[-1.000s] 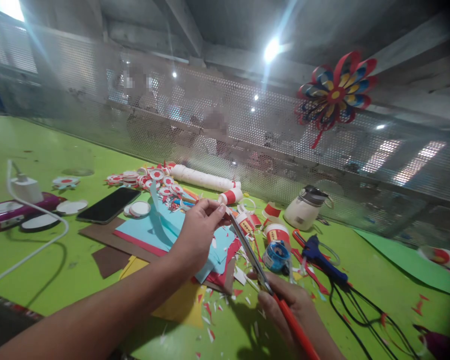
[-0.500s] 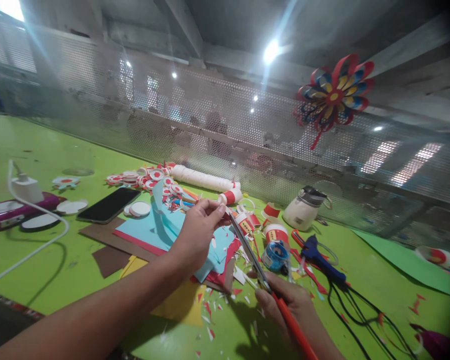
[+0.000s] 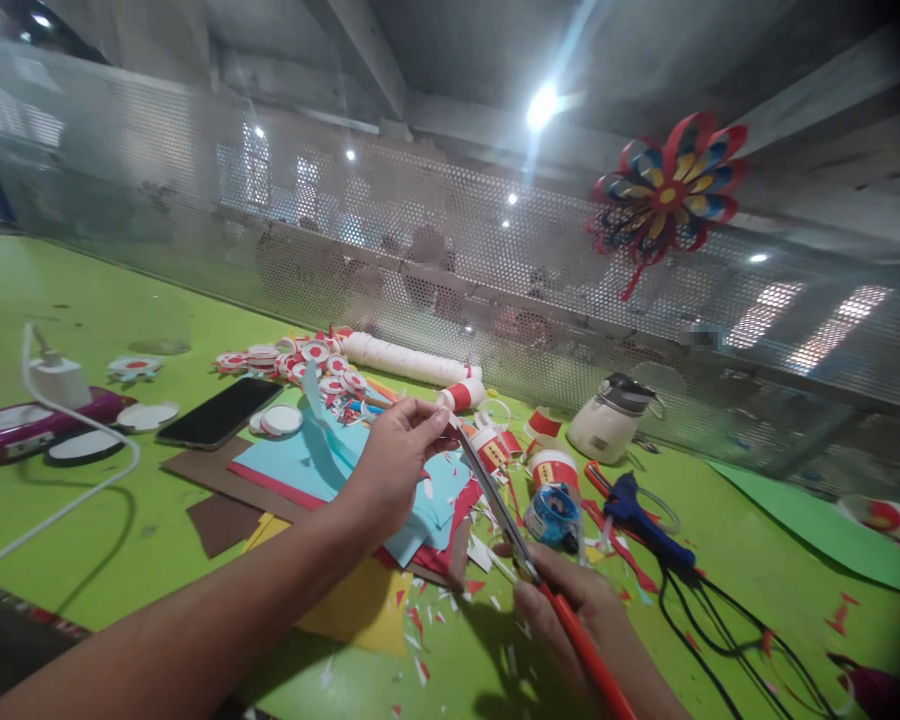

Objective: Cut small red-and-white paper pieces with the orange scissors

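Fingers pinched, my left hand (image 3: 399, 455) holds a small white paper piece (image 3: 450, 424) over the sheets of light blue paper (image 3: 277, 467). My right hand (image 3: 574, 610) is wrapped round the scissors (image 3: 581, 645), which have red-orange handles. Their long metal blades point up and left, with the tips at the white piece by my left fingertips. The blades look closed or nearly so. Red and white paper scraps (image 3: 418, 625) are scattered on the green table below my hands.
Behind are a pile of red-and-white discs (image 3: 315, 352), a stack of cups (image 3: 412, 358) and a pitcher (image 3: 609, 418). A blue glue gun (image 3: 645, 525) with black cords lies right; a phone (image 3: 219, 411) lies left.
The scissors' blades are slightly closer together at the white piece. Both hands are otherwise almost where they were, and the view has shifted slightly.
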Demonstrator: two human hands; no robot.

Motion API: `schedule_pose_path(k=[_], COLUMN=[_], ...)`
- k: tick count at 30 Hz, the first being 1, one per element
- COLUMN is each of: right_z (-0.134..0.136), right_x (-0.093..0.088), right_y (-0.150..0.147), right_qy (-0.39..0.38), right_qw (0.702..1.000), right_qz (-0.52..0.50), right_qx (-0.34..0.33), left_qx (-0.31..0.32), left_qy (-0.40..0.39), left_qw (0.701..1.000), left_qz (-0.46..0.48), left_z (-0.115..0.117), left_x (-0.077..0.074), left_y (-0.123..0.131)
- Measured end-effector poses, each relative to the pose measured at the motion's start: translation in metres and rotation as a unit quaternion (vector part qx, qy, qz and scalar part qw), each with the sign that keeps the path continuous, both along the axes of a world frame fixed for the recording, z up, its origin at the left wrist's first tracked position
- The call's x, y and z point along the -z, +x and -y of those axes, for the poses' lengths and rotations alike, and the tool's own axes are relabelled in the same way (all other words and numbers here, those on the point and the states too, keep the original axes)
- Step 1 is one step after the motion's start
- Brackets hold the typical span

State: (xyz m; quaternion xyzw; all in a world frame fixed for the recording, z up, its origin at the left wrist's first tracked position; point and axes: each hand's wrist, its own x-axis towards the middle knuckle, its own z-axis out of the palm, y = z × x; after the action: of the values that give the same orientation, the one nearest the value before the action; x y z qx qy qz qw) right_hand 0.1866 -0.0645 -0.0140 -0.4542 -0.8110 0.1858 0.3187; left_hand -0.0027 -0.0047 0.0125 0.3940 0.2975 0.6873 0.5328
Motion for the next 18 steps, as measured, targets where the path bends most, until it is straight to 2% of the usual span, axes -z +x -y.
schedule_pose_path(k=[12, 18], right_z=[0.001, 0.002], right_x=[-0.001, -0.002], right_y=[0.007, 0.008], right_qy=[-0.044, -0.079], right_qw=[0.999, 0.997], right_qz=[-0.016, -0.013], right_qx=[-0.018, -0.012], left_qx=[0.058, 0.063], left_qy=[0.012, 0.021], left_qw=[0.998, 0.997], left_qz=[-0.032, -0.045], left_z=[-0.004, -0.004], left_x=[-0.006, -0.01], left_y=[-0.01, -0.013])
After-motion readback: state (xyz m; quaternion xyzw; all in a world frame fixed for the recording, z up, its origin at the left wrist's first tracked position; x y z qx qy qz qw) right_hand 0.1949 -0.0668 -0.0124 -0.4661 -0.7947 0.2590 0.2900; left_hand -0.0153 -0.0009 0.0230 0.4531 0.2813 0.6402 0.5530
